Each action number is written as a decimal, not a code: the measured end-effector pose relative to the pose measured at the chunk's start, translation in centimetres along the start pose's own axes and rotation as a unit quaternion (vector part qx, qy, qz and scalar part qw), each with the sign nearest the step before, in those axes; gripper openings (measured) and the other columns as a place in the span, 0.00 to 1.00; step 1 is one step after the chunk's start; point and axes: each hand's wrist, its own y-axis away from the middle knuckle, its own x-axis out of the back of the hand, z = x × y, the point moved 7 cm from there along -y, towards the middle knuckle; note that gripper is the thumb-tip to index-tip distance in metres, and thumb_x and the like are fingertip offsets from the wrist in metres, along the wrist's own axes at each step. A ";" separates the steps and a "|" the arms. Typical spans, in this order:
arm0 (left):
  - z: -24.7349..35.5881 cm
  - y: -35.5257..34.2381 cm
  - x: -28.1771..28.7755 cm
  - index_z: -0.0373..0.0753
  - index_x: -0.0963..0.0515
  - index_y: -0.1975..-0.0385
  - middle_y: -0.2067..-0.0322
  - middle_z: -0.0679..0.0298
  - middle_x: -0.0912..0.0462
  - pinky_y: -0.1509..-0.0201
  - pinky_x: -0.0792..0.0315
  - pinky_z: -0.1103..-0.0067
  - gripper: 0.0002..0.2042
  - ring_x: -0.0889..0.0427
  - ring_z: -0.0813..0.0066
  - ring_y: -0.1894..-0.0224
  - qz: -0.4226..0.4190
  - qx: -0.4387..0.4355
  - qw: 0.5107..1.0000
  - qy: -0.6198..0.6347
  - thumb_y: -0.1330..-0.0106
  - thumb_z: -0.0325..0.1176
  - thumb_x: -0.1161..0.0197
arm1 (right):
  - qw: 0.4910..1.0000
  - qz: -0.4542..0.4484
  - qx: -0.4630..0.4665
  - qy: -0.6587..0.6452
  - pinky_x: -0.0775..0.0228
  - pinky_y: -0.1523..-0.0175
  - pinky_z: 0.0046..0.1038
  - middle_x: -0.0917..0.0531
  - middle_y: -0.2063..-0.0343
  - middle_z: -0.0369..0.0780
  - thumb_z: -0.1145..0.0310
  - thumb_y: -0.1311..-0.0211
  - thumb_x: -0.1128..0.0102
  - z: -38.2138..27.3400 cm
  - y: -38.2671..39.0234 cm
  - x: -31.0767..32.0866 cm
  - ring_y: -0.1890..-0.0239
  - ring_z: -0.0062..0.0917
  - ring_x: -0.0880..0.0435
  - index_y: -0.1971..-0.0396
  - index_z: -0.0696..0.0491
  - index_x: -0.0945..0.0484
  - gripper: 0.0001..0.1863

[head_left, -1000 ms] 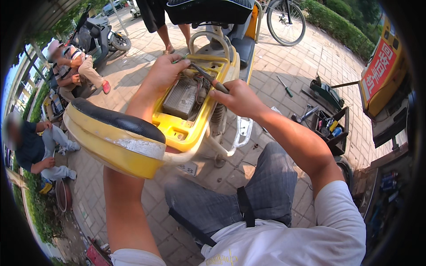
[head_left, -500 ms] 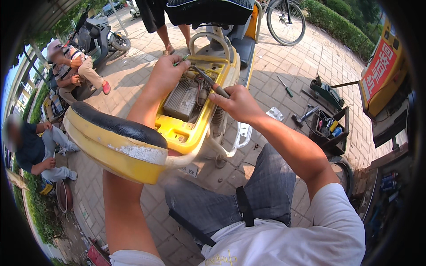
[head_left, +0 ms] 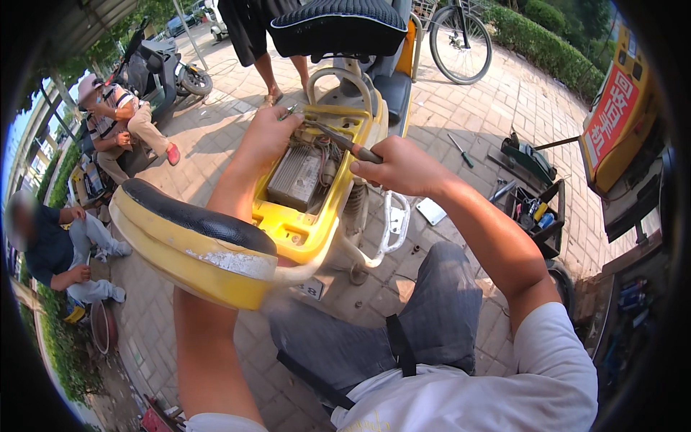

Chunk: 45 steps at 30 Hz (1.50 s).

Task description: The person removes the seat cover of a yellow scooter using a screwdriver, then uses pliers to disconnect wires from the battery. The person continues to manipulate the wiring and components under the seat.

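Note:
My left hand [head_left: 268, 135] pinches a small green piece [head_left: 290, 109], possibly a wire end, above the open compartment of a yellow scooter frame [head_left: 286, 234]. My right hand [head_left: 396, 164] is closed around the handle of a pliers-like tool [head_left: 344, 140], whose dark tip points toward my left fingers. Below them lie a ribbed metal box [head_left: 294, 180] and tangled wires [head_left: 324, 155]. A yellow-and-black padded backrest [head_left: 193, 252] crosses over my left forearm.
Two seated people [head_left: 119, 129] [head_left: 50, 245] are at the left, a standing person's legs [head_left: 266, 65] beyond the scooter. A screwdriver [head_left: 461, 147], toolbox [head_left: 543, 219] and white plate [head_left: 432, 211] lie at right. A bicycle [head_left: 461, 43] and yellow vehicle [head_left: 612, 115] stand farther out.
My hands, the tool and the scooter sit slightly lower in the picture, as the view has shifted. My right hand is a little farther right, still gripping the tool.

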 end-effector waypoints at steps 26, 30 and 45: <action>-0.2 0.2 -0.1 0.40 0.29 0.73 0.83 0.77 0.38 0.84 0.52 0.86 0.08 0.45 0.90 0.87 -0.026 0.061 0.997 0.034 0.33 0.35 0.45 | 0.998 -0.043 0.008 -0.042 0.32 0.71 0.23 0.21 0.80 0.35 0.55 0.38 0.40 1.6 -3.3 -1.7 0.78 0.17 0.25 0.70 0.62 0.19 0.21; 0.0 0.3 -0.3 0.40 0.27 0.72 0.83 0.77 0.37 0.83 0.51 0.87 0.08 0.44 0.90 0.86 -0.028 0.048 0.998 0.012 0.33 0.36 0.46 | 0.995 -0.038 -0.007 -0.090 0.33 0.72 0.23 0.21 0.80 0.35 0.56 0.38 0.40 2.1 -3.2 -2.0 0.78 0.16 0.25 0.70 0.62 0.18 0.20; -1.1 -1.1 0.8 0.32 0.22 0.65 0.74 0.68 0.22 0.76 0.35 0.79 0.13 0.28 0.77 0.78 0.000 -0.020 0.987 -0.160 0.37 0.38 0.42 | 0.953 0.126 0.142 0.235 0.26 0.66 0.40 0.19 0.79 0.48 0.55 0.41 0.43 -0.5 -2.8 -0.4 0.73 0.43 0.19 0.76 0.57 0.18 0.18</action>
